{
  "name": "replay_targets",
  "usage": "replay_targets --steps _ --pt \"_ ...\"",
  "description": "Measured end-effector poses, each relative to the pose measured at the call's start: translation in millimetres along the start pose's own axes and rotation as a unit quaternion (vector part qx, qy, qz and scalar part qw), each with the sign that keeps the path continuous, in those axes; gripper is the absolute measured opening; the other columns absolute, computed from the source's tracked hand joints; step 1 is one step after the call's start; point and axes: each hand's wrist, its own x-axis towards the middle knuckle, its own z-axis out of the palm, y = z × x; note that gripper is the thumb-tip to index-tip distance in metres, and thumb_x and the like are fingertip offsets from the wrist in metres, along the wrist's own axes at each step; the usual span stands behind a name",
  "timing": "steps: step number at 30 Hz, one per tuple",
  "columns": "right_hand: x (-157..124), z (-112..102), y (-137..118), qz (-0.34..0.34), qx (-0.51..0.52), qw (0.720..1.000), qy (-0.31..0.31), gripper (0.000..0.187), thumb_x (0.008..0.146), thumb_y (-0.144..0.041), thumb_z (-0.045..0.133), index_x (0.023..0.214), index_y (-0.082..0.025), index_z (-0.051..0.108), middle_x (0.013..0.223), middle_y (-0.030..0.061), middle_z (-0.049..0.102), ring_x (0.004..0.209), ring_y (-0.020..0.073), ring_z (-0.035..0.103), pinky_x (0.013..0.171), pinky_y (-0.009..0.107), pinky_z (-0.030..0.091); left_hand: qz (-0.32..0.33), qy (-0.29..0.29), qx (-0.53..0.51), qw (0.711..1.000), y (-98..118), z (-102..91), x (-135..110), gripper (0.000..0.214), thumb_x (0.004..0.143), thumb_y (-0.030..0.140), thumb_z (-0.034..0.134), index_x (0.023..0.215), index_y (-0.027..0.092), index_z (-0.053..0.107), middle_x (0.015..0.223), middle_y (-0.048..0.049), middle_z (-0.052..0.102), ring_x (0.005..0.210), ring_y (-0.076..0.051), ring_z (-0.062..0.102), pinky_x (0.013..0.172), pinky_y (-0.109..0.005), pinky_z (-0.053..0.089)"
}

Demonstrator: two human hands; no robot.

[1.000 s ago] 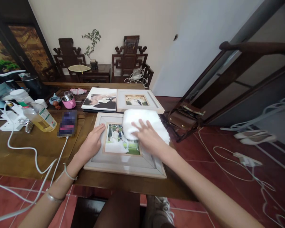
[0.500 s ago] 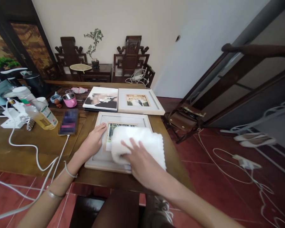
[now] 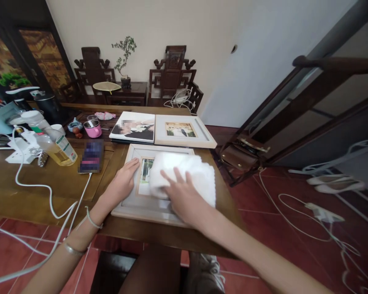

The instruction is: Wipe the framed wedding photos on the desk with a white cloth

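Observation:
A light wooden picture frame (image 3: 131, 210) with a grey-white mat and a small photo lies flat at the front edge of the wooden table. My left hand (image 3: 125, 179) holds the frame by its left side, fingers together over the rim and thumb hidden. Pressed down over the right half of the photo is a white fluffy cloth (image 3: 199, 173) with a scalloped edge. My right hand (image 3: 184, 196) has hold of this cloth, its fingers spread on top and the thumb out of sight.
Behind lie a second picture frame (image 3: 207, 136) and a photo album (image 3: 135, 126). To the left are a phone (image 3: 91, 157) on a white cable, a pink cup (image 3: 93, 130), a bottle (image 3: 63, 151) and a power strip (image 3: 18, 153). A chair with a brown bag (image 3: 241, 157) stands right.
My right hand has slid the cloth slightly right and away from me across the frame, baring more of the photo's left part. My left hand keeps its place on the frame.

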Motion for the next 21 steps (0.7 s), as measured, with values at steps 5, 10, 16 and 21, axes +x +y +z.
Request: replay_targets --steps 5,10,16,21 --pt "-56.6 -6.9 -45.7 -0.094 0.084 0.986 -0.109 0.055 0.067 -0.007 0.069 0.120 -0.023 0.071 0.158 0.0111 0.029 0.139 0.0556 0.023 0.104 0.077 0.030 -0.015 -0.007 -0.002 1.000 2.7 -0.8 1.3 0.058 0.078 -0.004 0.037 0.131 0.008 0.059 0.141 -0.0167 0.056 0.136 -0.025 0.048 0.117 -0.046 0.037" --pt "-37.4 -2.0 -47.0 -0.118 0.116 0.983 -0.083 0.052 0.076 -0.005 0.057 0.123 -0.023 0.069 0.160 0.0072 0.026 0.144 0.0482 0.017 0.110 0.073 0.023 -0.022 -0.022 -0.010 0.999 2.9 -1.8 2.0 0.053 0.084 0.002 0.037 0.132 0.010 0.057 0.142 -0.0160 0.055 0.136 -0.024 0.048 0.117 -0.047 0.037" --pt "36.6 10.8 25.6 -0.023 0.045 0.991 0.127 0.065 0.073 0.006 0.048 0.132 -0.017 0.062 0.158 0.0109 0.033 0.146 0.0397 0.021 0.115 0.066 0.021 -0.028 -0.017 -0.008 0.999 -1.9 4.2 -3.6 0.066 0.075 -0.005 0.037 0.136 0.013 0.054 0.146 -0.0141 0.052 0.139 -0.023 0.044 0.117 -0.048 0.036" --pt "73.7 8.1 42.7 0.007 -0.028 0.987 0.159 0.059 0.077 0.002 0.048 0.132 -0.014 0.062 0.161 0.0088 0.027 0.146 0.0471 0.011 0.114 0.070 0.017 -0.028 -0.013 -0.008 0.999 -2.3 4.7 -3.8 0.067 0.074 -0.006 0.036 0.136 0.012 0.054 0.145 -0.0148 0.052 0.139 -0.024 0.044 0.117 -0.048 0.036"
